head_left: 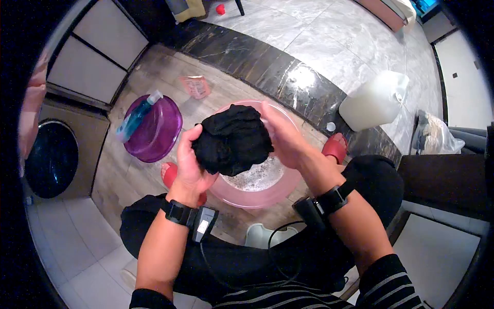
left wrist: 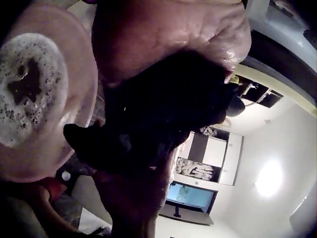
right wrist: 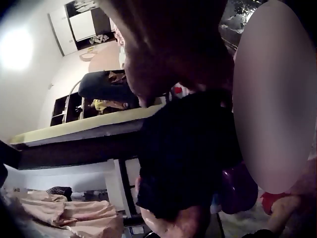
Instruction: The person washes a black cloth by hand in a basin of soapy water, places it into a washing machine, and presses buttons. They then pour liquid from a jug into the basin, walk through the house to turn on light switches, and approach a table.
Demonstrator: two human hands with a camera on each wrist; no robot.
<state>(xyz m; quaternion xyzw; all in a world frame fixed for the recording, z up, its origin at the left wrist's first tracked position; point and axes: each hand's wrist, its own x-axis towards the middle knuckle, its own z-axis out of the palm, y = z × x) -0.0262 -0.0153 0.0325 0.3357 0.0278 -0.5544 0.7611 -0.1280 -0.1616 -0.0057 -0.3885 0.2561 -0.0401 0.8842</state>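
A bunched black cloth (head_left: 234, 139) is held up between both hands, over a pink basin (head_left: 252, 200) of foamy water (head_left: 254, 177). My left hand (head_left: 189, 167) grips its left side, thumb along the edge and fingers partly hidden beneath. On the other side my right hand (head_left: 285, 138) holds the cloth, its fingers reaching along the far edge. In the left wrist view the dark cloth (left wrist: 153, 104) lies against the wet palm (left wrist: 173, 29). The right wrist view is dim, with the cloth (right wrist: 183, 148) below the right hand (right wrist: 173, 49).
Left of the basin stands a purple basin (head_left: 167, 131) with a blue bottle (head_left: 136, 121) across it. A pink packet (head_left: 195, 86) lies behind. At right, a white jug (head_left: 373, 100) and a small white cap (head_left: 331, 126) sit by a dark stone strip (head_left: 242, 62).
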